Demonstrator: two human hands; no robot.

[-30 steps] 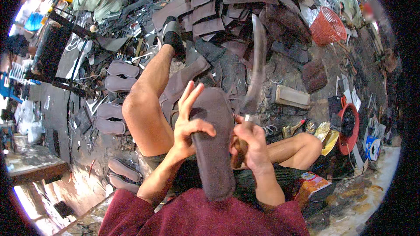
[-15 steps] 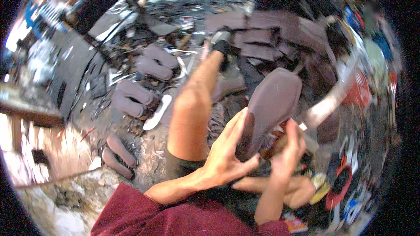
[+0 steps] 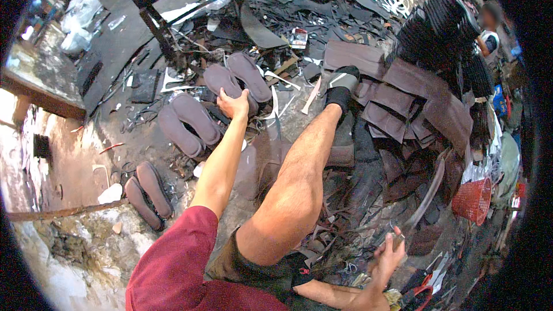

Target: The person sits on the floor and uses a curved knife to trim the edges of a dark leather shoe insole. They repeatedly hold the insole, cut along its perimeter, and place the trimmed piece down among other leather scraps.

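Observation:
My left hand (image 3: 233, 105) reaches out to the far pair of dark brown shoe soles, closed on the near end of the left sole (image 3: 221, 78). The right sole (image 3: 249, 75) of that pair lies beside it. Another pair of brown soles (image 3: 185, 124) lies just left and nearer to me. Low on the right, my right hand (image 3: 389, 256) is raised over my bent leg. Its fingers are curled and blurred, close to the lower end of a long, curved grey strip (image 3: 431, 193). Whether they grip that strip is unclear.
Brown sheets (image 3: 397, 101) pile up beyond my outstretched leg (image 3: 299, 190), beside a tall black stack (image 3: 435, 29). A red basket (image 3: 472, 200) stands right. Two narrow brown soles (image 3: 151, 193) lie near left. Black scraps (image 3: 322, 14) litter the floor. Another person (image 3: 489, 37) is at far right.
My left hand has gone from a sole held above my lap to the soles at far left. That sole is gone from beside my right hand, and the view has shifted.

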